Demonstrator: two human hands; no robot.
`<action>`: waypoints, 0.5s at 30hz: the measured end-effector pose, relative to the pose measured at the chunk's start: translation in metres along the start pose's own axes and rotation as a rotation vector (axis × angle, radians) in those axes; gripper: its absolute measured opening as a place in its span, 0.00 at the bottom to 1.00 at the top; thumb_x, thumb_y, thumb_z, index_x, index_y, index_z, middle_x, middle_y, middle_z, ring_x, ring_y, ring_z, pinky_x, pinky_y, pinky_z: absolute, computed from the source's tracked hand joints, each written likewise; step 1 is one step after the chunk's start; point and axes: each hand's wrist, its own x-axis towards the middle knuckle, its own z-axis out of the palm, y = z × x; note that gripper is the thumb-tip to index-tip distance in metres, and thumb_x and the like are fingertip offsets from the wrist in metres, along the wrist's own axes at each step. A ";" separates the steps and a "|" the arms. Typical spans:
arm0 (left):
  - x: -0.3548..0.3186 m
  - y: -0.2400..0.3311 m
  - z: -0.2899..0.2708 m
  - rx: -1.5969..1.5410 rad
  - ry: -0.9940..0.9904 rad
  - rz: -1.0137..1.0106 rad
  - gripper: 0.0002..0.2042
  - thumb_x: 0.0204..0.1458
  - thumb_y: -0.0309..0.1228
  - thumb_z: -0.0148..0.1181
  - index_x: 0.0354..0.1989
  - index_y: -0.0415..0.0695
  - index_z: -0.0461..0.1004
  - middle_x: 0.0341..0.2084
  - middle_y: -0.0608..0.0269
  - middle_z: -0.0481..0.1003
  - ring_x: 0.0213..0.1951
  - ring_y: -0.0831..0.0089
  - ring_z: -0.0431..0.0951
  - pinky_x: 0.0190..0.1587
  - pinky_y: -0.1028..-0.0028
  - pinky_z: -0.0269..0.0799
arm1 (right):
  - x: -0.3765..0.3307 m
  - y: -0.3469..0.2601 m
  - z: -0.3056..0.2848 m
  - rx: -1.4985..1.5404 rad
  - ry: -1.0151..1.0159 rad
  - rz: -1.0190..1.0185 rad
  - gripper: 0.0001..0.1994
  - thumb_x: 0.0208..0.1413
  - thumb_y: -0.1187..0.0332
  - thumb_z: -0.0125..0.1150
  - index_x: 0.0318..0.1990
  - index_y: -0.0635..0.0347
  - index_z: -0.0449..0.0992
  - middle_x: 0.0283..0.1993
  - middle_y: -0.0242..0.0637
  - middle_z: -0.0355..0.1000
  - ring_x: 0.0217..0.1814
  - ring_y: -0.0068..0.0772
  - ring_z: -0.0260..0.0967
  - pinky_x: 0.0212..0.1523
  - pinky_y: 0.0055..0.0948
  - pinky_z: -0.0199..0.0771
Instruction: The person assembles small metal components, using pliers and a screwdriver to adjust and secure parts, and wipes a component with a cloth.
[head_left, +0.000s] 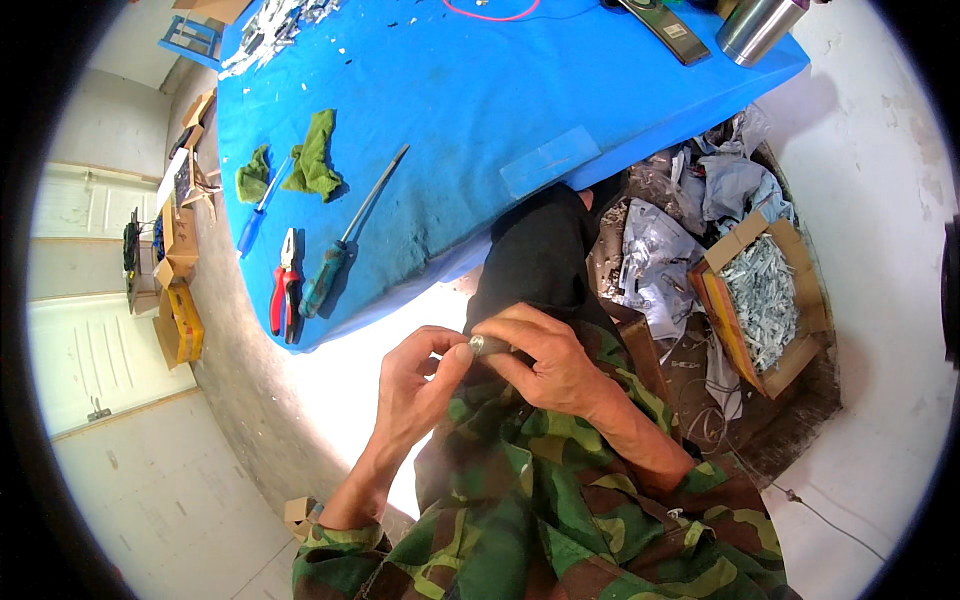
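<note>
Above my lap, both hands meet at a small, dark, rounded piece with a shiny metallic end (478, 344); its exact kind is too small to tell. My right hand (545, 358) is closed around its body, fingers curled from the right side. From the left, my left hand (425, 375) pinches at the shiny end with thumb and forefinger. Nearest on the blue-covered table (430, 150) lie red-handled pliers (285, 290) and a screwdriver with a teal handle (325, 280). Farther left is a blue-handled screwdriver (252, 228) beside two green cloth pieces (314, 160).
A carton of shredded silvery strips (762, 300) stands right of my legs, beside crumpled plastic bags (655, 255). On the table's far side are a steel flask (757, 32), a dark phone-like slab (668, 30) and a pile of metallic scraps (275, 30). Cardboard boxes (180, 320) line the left wall.
</note>
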 end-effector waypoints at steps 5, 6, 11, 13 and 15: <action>0.002 -0.002 0.000 0.017 0.011 -0.006 0.10 0.63 0.28 0.65 0.41 0.31 0.82 0.40 0.57 0.82 0.37 0.75 0.81 0.37 0.76 0.78 | -0.001 0.005 0.003 -0.027 -0.001 -0.049 0.14 0.56 0.80 0.71 0.51 0.63 0.82 0.45 0.41 0.78 0.45 0.40 0.79 0.45 0.35 0.79; 0.002 -0.003 0.000 0.023 0.007 -0.008 0.09 0.62 0.27 0.64 0.41 0.31 0.82 0.40 0.57 0.82 0.36 0.75 0.81 0.37 0.75 0.78 | -0.001 0.004 0.003 -0.032 -0.006 -0.045 0.14 0.56 0.80 0.72 0.51 0.63 0.82 0.45 0.40 0.78 0.45 0.40 0.79 0.45 0.34 0.79; 0.002 -0.002 0.000 0.049 0.032 0.030 0.09 0.62 0.28 0.65 0.40 0.32 0.82 0.38 0.58 0.83 0.36 0.75 0.81 0.37 0.75 0.79 | -0.001 0.006 0.003 -0.042 -0.028 -0.037 0.15 0.55 0.80 0.72 0.50 0.63 0.83 0.44 0.40 0.78 0.44 0.39 0.79 0.43 0.34 0.79; 0.002 0.000 0.000 0.058 0.034 0.006 0.09 0.62 0.28 0.65 0.41 0.32 0.82 0.38 0.59 0.83 0.36 0.75 0.81 0.38 0.76 0.79 | -0.001 0.007 0.003 -0.040 -0.027 -0.029 0.15 0.55 0.80 0.72 0.50 0.62 0.83 0.44 0.40 0.78 0.44 0.39 0.79 0.43 0.33 0.79; 0.002 0.004 0.000 0.056 0.031 -0.051 0.09 0.62 0.29 0.65 0.41 0.32 0.82 0.38 0.59 0.82 0.36 0.76 0.81 0.38 0.76 0.78 | 0.000 0.007 0.003 -0.037 -0.024 -0.026 0.15 0.55 0.80 0.72 0.50 0.62 0.83 0.44 0.40 0.78 0.43 0.38 0.79 0.42 0.33 0.79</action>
